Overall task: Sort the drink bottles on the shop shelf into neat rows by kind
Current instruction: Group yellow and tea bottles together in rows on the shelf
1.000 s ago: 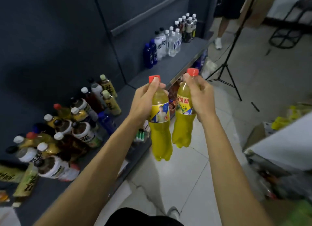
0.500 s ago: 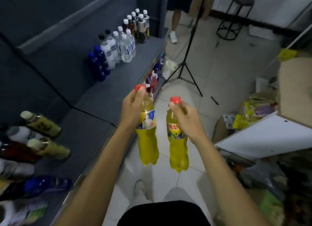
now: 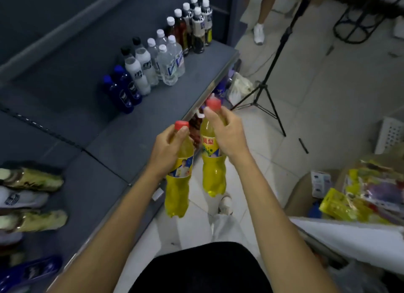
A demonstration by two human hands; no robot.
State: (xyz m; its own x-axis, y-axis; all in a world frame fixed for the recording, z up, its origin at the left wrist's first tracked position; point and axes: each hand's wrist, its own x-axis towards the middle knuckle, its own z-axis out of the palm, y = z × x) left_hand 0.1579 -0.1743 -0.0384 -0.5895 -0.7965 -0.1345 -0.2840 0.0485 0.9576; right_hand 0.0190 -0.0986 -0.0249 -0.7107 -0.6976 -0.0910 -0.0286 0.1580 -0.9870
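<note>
Grey shop shelf (image 3: 122, 144) beside a tiled floor: on its left end bottles (image 3: 32, 179) lie unsorted, further along stand neat rows (image 3: 157, 58), and off its front edge the left hand (image 3: 168, 152) and right hand (image 3: 227, 133) each grip a yellow bottle (image 3: 177, 187) awaiting placement.
</note>
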